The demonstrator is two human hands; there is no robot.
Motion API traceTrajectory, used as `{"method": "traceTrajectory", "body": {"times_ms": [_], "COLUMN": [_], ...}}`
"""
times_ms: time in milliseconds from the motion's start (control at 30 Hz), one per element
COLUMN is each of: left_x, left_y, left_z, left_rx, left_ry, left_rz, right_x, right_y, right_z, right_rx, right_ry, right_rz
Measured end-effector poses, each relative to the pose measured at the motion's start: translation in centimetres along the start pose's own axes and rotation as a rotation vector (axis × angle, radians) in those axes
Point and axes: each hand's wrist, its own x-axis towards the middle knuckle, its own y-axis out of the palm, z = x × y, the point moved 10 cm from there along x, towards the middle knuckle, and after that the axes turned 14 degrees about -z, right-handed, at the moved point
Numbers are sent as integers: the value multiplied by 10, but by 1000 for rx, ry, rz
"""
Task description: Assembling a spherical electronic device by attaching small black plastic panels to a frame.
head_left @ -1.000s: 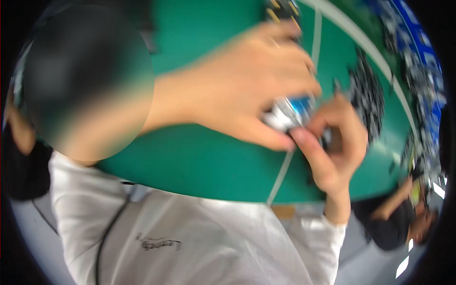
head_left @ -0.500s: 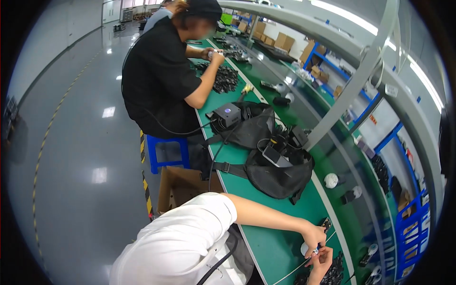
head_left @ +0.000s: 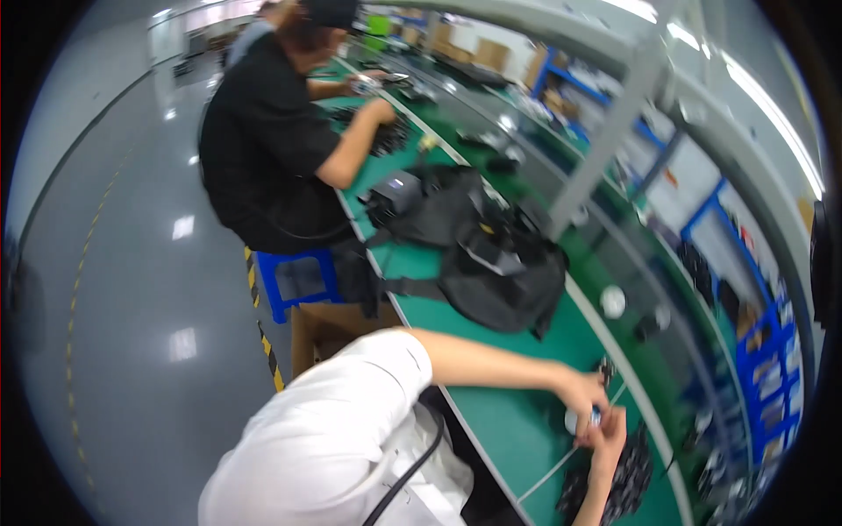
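My left hand [head_left: 579, 392] is closed around a small device with a white round part [head_left: 572, 422]; a dark piece [head_left: 605, 369] shows at its far side, and I cannot tell whether it belongs to the same device. Against the device press the pinched fingers of my right hand [head_left: 607, 429], where a small bluish-white spot shows between the hands. What the right fingertips hold is hidden and blurred. Beside and under my right forearm lies a heap of small black parts [head_left: 627, 482] on the green table [head_left: 495, 421].
Black bags [head_left: 500, 280] with cables and a dark box-shaped device [head_left: 395, 193] lie farther up the table. A co-worker in black [head_left: 263, 149] sits beyond, handling parts. A conveyor carrying white round pieces [head_left: 613, 302] runs along the right. An open cardboard box [head_left: 316, 337] stands below the table edge.
The view has shifted and blurred, so my hands appear a little higher and more of the black heap shows. Both hands stay together at the device. The co-worker's near hand has moved away from the other.
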Motion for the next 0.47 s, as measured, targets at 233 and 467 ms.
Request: {"method": "traceTrajectory", "body": {"times_ms": [233,467], "left_x": [-25,-26], "left_y": [-68,-66], "left_z": [-20,-31], "left_rx": [92,65], "left_ry": [52,67], "left_rz": [-122,128], "right_x": [44,60], "right_y": [-79,-115], "right_z": [68,13], "right_rx": [-244,-740], "right_ry": [-122,-125], "right_rz": [-241,-106]}}
